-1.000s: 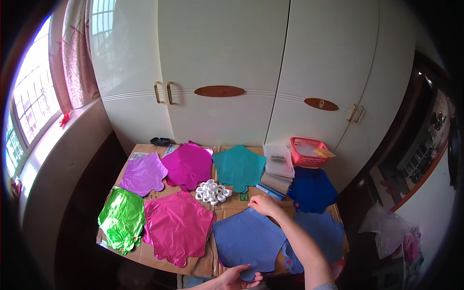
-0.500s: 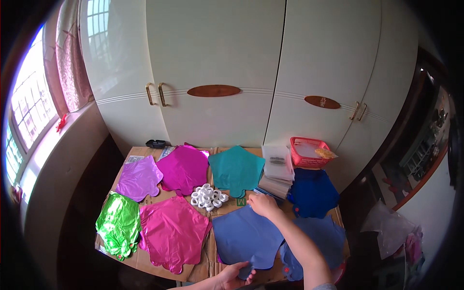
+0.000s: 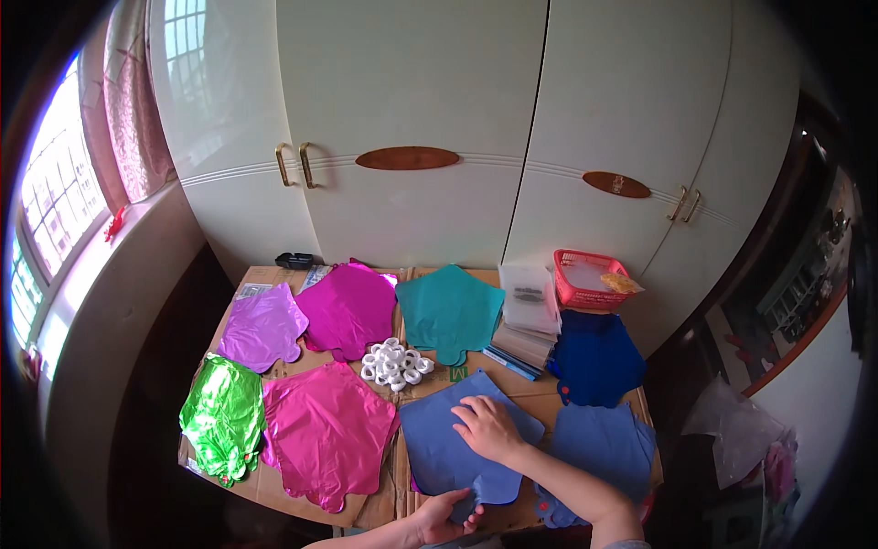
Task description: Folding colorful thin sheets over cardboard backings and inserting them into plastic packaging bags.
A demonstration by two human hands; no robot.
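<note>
Left hand (image 3: pixel 443 518) pinched blue sheet (image 3: pixel 434 435) by lower end; right hand (image 3: pixel 487 429) lay spread atop; uneven pull could have creased it.

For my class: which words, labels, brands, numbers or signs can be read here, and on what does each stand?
Lettering isn't copied out; only its place is given.
Green square mark on the cardboard: one bold sign.
Clear plastic stack: dark marking, too blurred to read.
Pale label at the cardboard's far left: too small to read.
Right wooden oval on the cabinet: pale emblem, unreadable.
Blue sheet in the left hand: no printing visible.
</note>
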